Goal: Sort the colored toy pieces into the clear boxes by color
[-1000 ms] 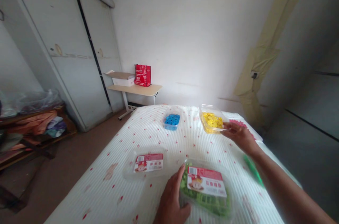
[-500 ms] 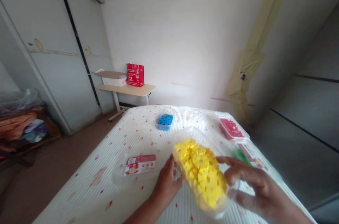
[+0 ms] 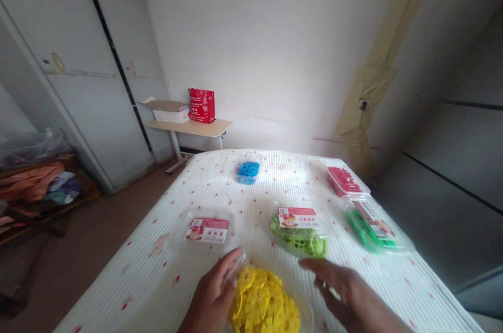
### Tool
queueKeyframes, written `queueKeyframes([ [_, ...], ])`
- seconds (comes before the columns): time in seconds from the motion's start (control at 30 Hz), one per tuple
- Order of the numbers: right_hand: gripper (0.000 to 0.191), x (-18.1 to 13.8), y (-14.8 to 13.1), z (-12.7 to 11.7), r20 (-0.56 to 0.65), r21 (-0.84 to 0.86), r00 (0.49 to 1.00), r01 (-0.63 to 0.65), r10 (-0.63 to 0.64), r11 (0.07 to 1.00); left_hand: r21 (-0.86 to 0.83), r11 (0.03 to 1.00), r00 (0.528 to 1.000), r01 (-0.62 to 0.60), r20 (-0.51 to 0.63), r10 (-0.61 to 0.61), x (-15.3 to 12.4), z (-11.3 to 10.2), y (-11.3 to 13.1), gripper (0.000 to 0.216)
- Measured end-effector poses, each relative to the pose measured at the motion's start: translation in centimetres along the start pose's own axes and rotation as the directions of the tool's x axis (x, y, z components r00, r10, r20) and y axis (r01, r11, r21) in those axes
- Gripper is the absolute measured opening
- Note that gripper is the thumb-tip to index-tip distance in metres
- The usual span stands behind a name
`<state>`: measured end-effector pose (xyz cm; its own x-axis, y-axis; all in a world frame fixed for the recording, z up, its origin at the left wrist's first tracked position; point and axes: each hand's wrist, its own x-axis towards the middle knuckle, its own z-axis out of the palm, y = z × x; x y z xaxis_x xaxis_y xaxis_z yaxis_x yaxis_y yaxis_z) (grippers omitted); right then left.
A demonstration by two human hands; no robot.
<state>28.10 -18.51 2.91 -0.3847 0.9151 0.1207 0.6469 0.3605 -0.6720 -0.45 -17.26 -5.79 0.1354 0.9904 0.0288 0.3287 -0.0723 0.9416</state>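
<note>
A clear tray of yellow plastic pieces (image 3: 263, 304) lies on the white spotted tabletop (image 3: 259, 191) at the near edge, between my two hands. My left hand (image 3: 214, 296) rests against the tray's left rim with its fingers curled on it. Just right of the tray my right hand (image 3: 346, 296) hovers with its fingers spread, holding nothing. Beyond them sits a lidded tray of light green pieces (image 3: 299, 228) with a red label.
A lidded tray with a red label (image 3: 204, 229) lies at the left, a blue tray (image 3: 247, 171) at the far middle, a red tray (image 3: 343, 180) and a dark green tray (image 3: 371, 225) at the right. A side table with a red bag (image 3: 201, 105) stands by the wall.
The yellow tray has come down from the air in front of me onto the near tabletop. My right hand has let go of it and opened. The green tray now shows behind.
</note>
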Motion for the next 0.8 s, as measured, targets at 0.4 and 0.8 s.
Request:
queueKeyframes([
  [0.4, 0.031, 5.4, 6.4, -1.9, -0.264, -0.344, 0.965, -0.089, -0.005, 0.935, -0.024, 0.991, 0.951, 0.133, -0.280, -0.135, -1.2, 0.2, 0.3, 0.051],
  [0.8, 0.029, -0.4, 0.6, -0.2, -0.504, -0.644, 0.737, 0.026, -0.450, 0.764, -0.123, 0.992, 0.954, 0.008, -0.296, -0.044, -1.8, 0.0, 1.5, 0.049],
])
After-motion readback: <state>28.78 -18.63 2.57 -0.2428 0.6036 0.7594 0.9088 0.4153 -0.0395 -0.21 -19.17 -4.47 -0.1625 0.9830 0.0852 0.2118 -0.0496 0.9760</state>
